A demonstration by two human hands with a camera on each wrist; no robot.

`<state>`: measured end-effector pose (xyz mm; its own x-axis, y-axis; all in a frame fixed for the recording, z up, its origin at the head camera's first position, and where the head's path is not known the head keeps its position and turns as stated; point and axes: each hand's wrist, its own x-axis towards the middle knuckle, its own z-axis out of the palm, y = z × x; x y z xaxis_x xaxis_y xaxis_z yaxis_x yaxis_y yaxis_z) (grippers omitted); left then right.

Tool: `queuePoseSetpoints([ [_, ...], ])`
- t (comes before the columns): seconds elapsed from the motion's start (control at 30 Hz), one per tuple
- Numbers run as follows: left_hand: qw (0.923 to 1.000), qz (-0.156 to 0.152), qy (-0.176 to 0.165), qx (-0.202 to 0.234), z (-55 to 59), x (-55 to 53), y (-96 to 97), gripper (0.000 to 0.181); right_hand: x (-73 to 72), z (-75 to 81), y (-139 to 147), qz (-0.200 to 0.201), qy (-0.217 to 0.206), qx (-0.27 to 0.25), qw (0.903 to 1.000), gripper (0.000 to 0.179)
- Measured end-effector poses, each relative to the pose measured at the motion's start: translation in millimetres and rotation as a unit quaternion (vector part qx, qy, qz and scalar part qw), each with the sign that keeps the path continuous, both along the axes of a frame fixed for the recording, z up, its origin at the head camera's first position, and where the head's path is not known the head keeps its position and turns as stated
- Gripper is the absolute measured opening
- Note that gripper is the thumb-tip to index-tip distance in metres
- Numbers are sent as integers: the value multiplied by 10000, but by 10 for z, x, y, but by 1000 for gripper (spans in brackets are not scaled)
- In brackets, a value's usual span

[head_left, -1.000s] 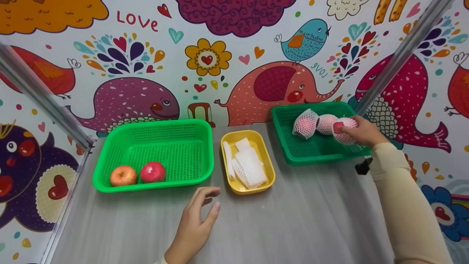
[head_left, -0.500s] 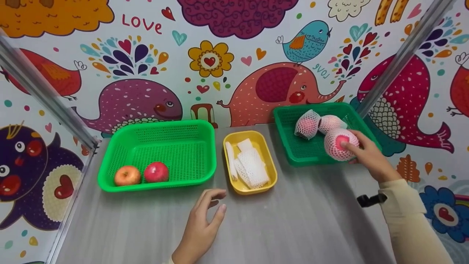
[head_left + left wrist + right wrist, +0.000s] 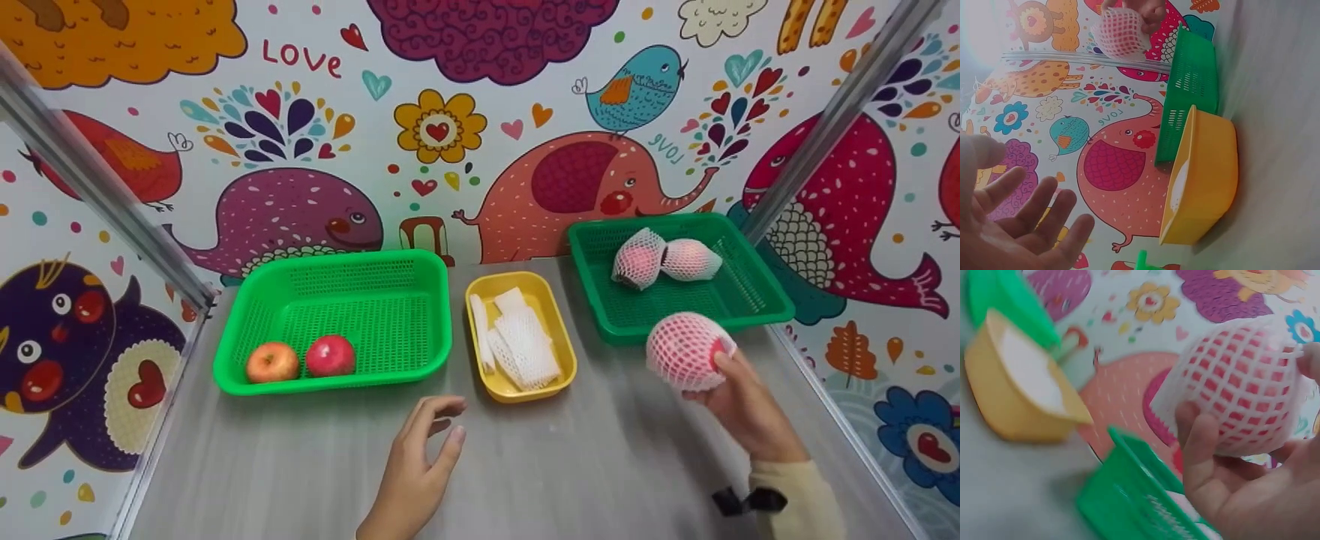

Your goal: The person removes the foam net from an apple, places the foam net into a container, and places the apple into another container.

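My right hand (image 3: 750, 412) grips an apple in a white foam net (image 3: 684, 352), held up in front of the dark green basket; the red skin shows through the mesh in the right wrist view, with fingers curled round the netted apple (image 3: 1235, 388). Two more netted fruits (image 3: 639, 259) lie inside the dark green basket (image 3: 622, 330). My left hand (image 3: 416, 465) hovers over the table near the yellow tray, fingers loosely bent and holding nothing. In the left wrist view its fingers (image 3: 1044, 208) are spread.
A yellow tray (image 3: 566, 375) with white foam nets (image 3: 525, 345) stands mid-table. To its left, a bright green basket (image 3: 442, 322) holds a yellow-red apple (image 3: 272, 363) and a red apple (image 3: 331, 355). A patterned wall (image 3: 442, 45) and metal posts (image 3: 840, 112) enclose the grey table (image 3: 570, 480).
My right hand has lifted the netted apple out of the dark green basket and brought it toward me. The left hand has hardly moved; the head view has shifted slightly.
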<state>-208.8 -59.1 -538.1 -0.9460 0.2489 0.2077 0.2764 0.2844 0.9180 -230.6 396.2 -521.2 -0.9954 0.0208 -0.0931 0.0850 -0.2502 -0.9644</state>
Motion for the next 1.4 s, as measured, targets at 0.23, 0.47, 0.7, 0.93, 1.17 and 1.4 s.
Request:
queuePoseSetpoints([
  [0.23,9997,53,-201,97,15,29,-28,28,266,-276,-279,64,54,-2421,9702,46],
  [0.47,9984,-47,-470,298,17,51,47,30,375,-539,-476,940,445,-3997,9107,42],
  [0.7,9973,-114,-603,407,-38,109,131,29,457,-597,-659,1096,-153,-4190,9012,38],
  [0.93,9922,-682,-1008,251,-170,164,332,34,507,-682,-869,1889,37,-4402,8778,40],
  [1.17,9813,-1305,-1415,-92,-239,207,461,48,558,-702,-1093,2276,-91,-3998,8879,38],
  [1.4,9843,-1254,-1236,146,-188,207,573,46,569,-720,-1250,2817,-94,-3509,8930,39],
])
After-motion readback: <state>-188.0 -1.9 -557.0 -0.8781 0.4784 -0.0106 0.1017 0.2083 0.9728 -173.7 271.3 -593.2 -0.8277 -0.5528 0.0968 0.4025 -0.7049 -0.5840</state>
